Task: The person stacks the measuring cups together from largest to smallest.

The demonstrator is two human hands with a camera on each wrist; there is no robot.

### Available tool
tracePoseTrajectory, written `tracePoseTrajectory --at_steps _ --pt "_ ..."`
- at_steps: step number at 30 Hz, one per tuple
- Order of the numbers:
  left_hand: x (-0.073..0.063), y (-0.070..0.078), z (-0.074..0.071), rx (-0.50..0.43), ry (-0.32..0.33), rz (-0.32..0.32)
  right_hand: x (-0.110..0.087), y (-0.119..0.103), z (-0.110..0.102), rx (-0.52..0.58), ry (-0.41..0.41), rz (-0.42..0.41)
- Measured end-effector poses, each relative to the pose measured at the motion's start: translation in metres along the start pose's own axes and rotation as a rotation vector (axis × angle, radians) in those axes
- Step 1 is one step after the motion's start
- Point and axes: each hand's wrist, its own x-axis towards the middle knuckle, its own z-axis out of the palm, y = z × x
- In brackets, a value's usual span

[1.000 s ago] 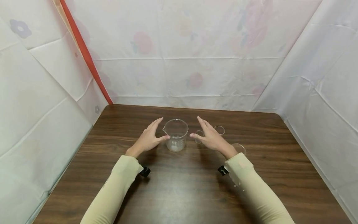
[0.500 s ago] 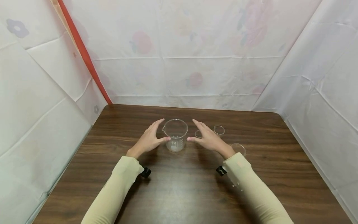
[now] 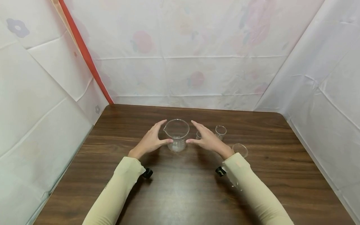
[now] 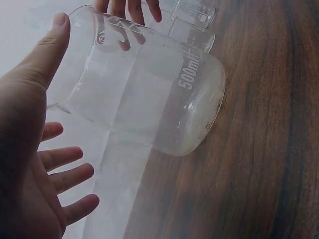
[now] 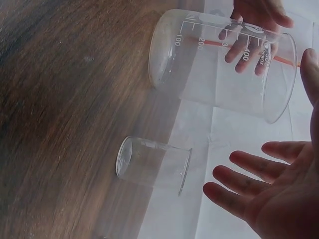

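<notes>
A large clear glass beaker [image 3: 177, 144], marked 500ml in the left wrist view, stands upright on the wooden table between both hands. My left hand [image 3: 150, 139] is at its left by the spout, fingers spread and thumb at the near side. Opposite it, my right hand [image 3: 209, 139] mirrors that pose, palm facing the glass. In the left wrist view, the thumb [image 4: 47, 50] lies close to the beaker's rim while the other fingers stay apart from the wall. A gap shows between the right fingers [image 5: 239, 179] and the beaker [image 5: 219, 89] in the right wrist view.
Several smaller glass vessels stand to the right: a beaker [image 3: 220, 131] behind the right hand, another [image 3: 198, 135] partly hidden by it, and a third [image 3: 240, 150] beside the right wrist. Patterned white cloth [image 3: 180, 78] hangs behind the table [image 3: 177, 187] and along both sides.
My right hand has moved left toward the large beaker, and my left hand has edged slightly right. The gap between the hands has narrowed; the beaker stays where it was.
</notes>
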Motion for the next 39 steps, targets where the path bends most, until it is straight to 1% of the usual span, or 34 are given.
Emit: tracePoseTrajectory --at_steps 5,13,21,27,33,39 --pt "-0.002 0.0 0.003 -0.016 -0.002 -0.004 0.001 0.001 0.004 0.008 0.007 -0.011" --pt "-0.002 -0.001 0.007 -0.041 -0.018 -0.008 0.003 0.0 0.011 0.021 0.003 -0.003" --pt "-0.001 -0.003 0.009 -0.046 -0.013 -0.002 0.007 -0.002 0.015 0.053 0.009 -0.019" --pt "-0.002 -0.002 0.01 -0.053 -0.019 -0.001 0.009 -0.003 0.017 0.077 0.013 -0.013" --pt "-0.003 -0.001 0.011 -0.059 -0.015 0.011 0.01 -0.005 0.019 0.085 0.023 -0.007" --pt "-0.003 0.0 0.01 -0.055 -0.01 0.037 0.013 -0.006 0.02 0.098 0.036 -0.016"
